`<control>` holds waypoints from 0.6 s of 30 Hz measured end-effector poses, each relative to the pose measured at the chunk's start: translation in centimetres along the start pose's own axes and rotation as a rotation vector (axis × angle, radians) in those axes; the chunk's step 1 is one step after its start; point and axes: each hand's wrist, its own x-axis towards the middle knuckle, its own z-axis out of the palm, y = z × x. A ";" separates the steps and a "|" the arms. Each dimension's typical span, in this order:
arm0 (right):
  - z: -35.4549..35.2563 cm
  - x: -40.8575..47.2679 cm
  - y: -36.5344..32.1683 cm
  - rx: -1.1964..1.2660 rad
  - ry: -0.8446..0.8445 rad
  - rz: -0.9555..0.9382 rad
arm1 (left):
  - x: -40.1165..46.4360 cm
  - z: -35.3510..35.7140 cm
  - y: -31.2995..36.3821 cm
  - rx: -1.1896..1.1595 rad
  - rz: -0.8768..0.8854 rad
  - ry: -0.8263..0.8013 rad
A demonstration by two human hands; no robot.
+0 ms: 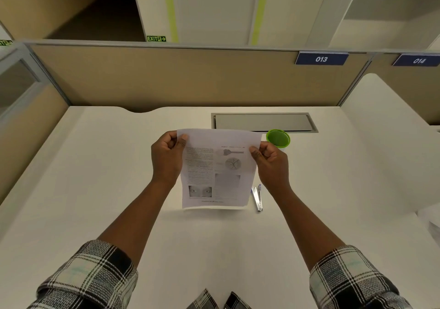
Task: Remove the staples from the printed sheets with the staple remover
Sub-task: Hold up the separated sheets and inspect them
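The printed sheets (215,168), white with text, diagrams and a photo of eyes, are held up above the white desk (95,177). My left hand (166,156) pinches their top left corner and my right hand (271,161) pinches the top right edge. A silver and blue staple remover (257,198) lies on the desk just right of the sheets' lower corner, under my right wrist. No staple can be made out on the paper.
A green round lid or cup (278,138) stands on the desk behind my right hand. A grey cable hatch (264,122) is set into the desk at the back. Beige partition walls (190,77) close off the rear and left.
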 end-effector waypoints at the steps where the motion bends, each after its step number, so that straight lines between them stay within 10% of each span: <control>1: 0.0 0.0 0.0 0.005 -0.004 0.002 | 0.1 0.0 -0.1 -0.010 -0.010 -0.002; 18: -0.4 -0.1 0.2 0.314 -0.231 0.193 | 0.9 -0.1 -0.2 0.004 -0.207 -0.071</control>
